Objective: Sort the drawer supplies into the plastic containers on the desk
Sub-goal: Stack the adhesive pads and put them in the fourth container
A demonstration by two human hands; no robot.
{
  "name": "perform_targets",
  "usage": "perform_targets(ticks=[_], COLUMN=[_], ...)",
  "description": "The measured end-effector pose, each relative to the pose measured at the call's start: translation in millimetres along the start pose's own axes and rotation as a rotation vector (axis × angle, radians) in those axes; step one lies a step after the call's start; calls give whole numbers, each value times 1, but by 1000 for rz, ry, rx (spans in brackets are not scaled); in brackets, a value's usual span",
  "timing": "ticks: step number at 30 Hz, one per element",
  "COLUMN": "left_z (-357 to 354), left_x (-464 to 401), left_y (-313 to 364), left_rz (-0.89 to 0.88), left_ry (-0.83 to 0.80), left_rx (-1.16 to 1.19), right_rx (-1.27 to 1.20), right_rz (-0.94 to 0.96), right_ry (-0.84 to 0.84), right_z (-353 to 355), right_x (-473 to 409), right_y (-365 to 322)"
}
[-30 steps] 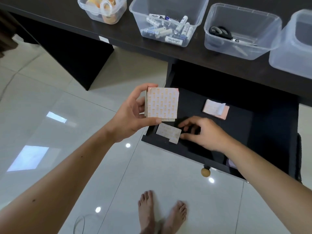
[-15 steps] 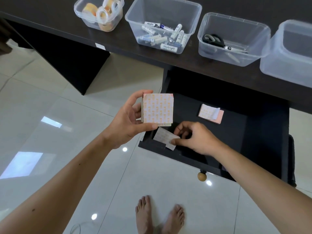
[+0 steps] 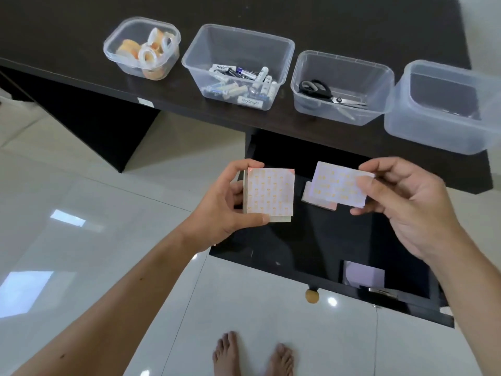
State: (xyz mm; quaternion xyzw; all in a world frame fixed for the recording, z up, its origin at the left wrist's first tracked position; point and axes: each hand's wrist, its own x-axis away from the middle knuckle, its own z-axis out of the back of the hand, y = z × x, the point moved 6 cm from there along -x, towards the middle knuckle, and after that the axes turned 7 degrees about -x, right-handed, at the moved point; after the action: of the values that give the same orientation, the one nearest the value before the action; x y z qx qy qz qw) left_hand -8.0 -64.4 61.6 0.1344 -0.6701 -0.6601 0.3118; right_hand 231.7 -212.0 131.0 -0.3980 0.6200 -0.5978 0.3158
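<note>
Pale patterned pad stack (image 3: 268, 195) sits gripped in the left hand (image 3: 225, 210), thumb under, fingers over the top edge. At its three o'clock, the right hand (image 3: 406, 210) pinches a loose patterned sheet (image 3: 339, 185) above the open black drawer (image 3: 311, 253). At twelve o'clock, four clear plastic containers (image 3: 343, 86) line the dark desk (image 3: 81, 36).

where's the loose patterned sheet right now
In the head view the loose patterned sheet is pinched in the right hand, held above the open drawer, just right of the sticker stack in the left hand.
</note>
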Motion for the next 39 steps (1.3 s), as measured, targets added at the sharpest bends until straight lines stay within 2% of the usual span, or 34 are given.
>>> perform_targets(ticks=[5, 11, 15, 19, 25, 31, 39], left_z=[-34, -48, -47, -49, -52, -54, -54], left_x=[-11, -15, -14, -15, -16, -20, -23], left_y=[-2, -3, -4, -7, -14, -20, -23], left_rz=[1, 14, 38, 73, 150, 175, 190], left_ry=[-90, -130, -134, -154, -236, -220, -202], left_rx=[-4, -5, 29, 9, -37, -105, -108], right_rx=[165, 283, 267, 237, 258, 586, 804], right_rz=[8, -32, -45, -77, -147, -150, -185], right_ry=[-29, 19, 89, 86, 120, 213, 180], right_z=[-12, -22, -24, -21, 13, 41, 40], right_x=[-9, -2, 4, 9, 3, -20, -48], right_y=[16, 41, 53, 61, 76, 100, 130])
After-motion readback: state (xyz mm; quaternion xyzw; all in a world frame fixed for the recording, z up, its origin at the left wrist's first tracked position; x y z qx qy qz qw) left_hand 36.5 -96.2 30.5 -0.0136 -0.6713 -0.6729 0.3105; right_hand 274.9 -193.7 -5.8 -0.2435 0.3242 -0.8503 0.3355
